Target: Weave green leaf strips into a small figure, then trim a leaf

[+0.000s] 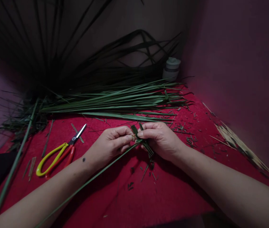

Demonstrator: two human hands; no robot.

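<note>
Between my two hands is a small bundle of folded dark green leaf strips (146, 144). My right hand (161, 139) pinches it from the right with thumb and forefinger. On the other side my left hand (116, 141) is closed, thumb against forefinger, at the bundle's left edge, where a thin orange-brown strand shows; the exact grip there is small and partly hidden. One long, narrow green leaf strip (89, 182) runs from the bundle down past my left forearm to the bottom edge. Scissors (62, 152) with yellow and red handles lie left of my left hand, blades apart.
Long green leaves (115, 103) are piled across the back of the red cloth (172, 196). A lidded cup (172, 68) stands behind them at the right. Pale thin sticks (241, 145) lie far right, by the wall. Leaf scraps (191, 139) are scattered about. A thick green stalk (18, 163) slants at left.
</note>
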